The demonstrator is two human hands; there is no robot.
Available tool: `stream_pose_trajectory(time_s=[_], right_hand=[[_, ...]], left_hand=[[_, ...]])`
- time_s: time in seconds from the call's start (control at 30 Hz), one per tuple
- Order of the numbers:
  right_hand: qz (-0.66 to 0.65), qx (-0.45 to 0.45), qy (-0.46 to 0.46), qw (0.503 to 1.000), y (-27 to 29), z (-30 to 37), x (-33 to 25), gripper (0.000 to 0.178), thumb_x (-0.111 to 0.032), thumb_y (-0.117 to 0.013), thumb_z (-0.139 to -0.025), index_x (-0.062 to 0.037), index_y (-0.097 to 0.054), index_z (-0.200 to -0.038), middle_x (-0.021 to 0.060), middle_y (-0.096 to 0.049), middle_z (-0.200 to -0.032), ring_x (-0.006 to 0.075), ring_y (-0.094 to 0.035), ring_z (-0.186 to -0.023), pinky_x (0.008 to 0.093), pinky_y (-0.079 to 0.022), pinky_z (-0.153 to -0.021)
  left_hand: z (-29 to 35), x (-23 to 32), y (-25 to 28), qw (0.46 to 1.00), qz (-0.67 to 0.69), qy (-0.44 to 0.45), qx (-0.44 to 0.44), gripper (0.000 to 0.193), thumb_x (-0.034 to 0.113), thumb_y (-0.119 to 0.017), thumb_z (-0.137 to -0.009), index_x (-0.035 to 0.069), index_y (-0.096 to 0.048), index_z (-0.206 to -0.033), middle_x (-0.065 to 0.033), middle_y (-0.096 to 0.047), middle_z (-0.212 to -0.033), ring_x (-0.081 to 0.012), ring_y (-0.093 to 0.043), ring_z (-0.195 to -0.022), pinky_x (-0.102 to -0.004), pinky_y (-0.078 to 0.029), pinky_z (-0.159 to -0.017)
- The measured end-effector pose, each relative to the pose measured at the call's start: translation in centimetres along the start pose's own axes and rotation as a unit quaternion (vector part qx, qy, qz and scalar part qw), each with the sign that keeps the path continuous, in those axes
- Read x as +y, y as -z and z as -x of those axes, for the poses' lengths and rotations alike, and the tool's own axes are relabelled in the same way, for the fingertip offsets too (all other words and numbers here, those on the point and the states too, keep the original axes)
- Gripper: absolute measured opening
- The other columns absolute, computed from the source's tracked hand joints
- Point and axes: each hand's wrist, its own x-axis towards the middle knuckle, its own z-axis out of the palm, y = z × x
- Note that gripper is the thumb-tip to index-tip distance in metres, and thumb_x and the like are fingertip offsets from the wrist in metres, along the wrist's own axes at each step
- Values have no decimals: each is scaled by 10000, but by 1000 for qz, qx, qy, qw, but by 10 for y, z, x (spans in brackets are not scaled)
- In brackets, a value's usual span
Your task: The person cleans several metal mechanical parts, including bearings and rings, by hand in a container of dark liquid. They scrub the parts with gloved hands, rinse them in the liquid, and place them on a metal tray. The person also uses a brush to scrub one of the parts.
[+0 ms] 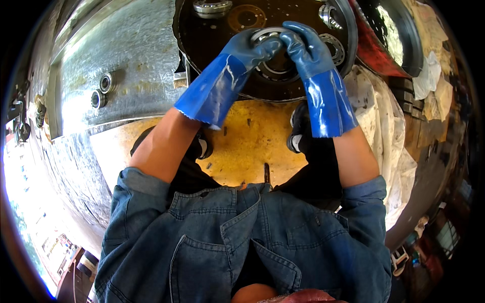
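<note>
Both hands wear long blue rubber gloves and meet over a round tub (180, 38) of dark, oily-looking liquid. My left hand (248, 48) is closed around a shiny metal bearing ring (268, 33), thumb on its near side. My right hand (306, 49) grips the same ring from the right with bent fingers; its fingertips are partly hidden. Just below the hands, another round bearing (277, 76) shows in the tub. More bearings lie around it: a large one (212, 8) at the far left, one (329, 16) at the far right and a flat one (333, 49) beside my right hand.
On the metal tray (136, 55) at left are two small bearings (106, 82). A brush (180, 76) rests between tray and tub. A red-sided round container (376, 43) stands right of the tub, near stained whitish sheeting (376, 96). My feet are on yellow flooring (247, 136).
</note>
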Motion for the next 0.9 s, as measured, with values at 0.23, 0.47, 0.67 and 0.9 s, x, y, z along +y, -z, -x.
stream_pose_trajectory(time_s=[0.23, 0.47, 0.67, 0.9], right_hand=[[-149, 18, -189, 971, 10, 3, -4, 536, -362, -731, -929, -9, -600, -1310, 90, -661, -1205, 158, -634, -1106, 278, -486, -1000], [-29, -39, -270, 962, 0, -4, -26, 686, -556, -729, -863, 12, -654, -1241, 112, -712, -1032, 166, -661, -947, 283, -516, -853], [12, -22, -233, 972, 6, -2, -30, 641, -511, -709, -892, 18, -649, -1250, 130, -713, -1085, 181, -674, -955, 301, -525, -889], [-319, 28, -357, 877, 4, -8, -27, 487, -438, -632, -960, -2, -639, -1176, 98, -688, -862, 163, -660, -647, 327, -525, -530]], left_hand=[[8, 10, -5, 980, 168, 45, 97, 442, 66, -759, -870, -60, -584, -1257, -159, -695, -1110, -192, -692, -946, -286, -559, -838], [2, 13, 2, 986, 100, 54, 121, 419, 64, -664, -910, -48, -553, -1298, -159, -681, -1155, -229, -682, -1043, -375, -552, -982], [9, 13, -5, 950, 264, 127, 104, 392, 134, -634, -941, -21, -569, -1295, -149, -680, -1160, -233, -683, -1030, -382, -559, -945], [20, 38, -16, 892, 349, 261, 114, 395, 239, -486, -956, 1, -569, -1260, -167, -658, -1155, -298, -686, -999, -458, -593, -901]])
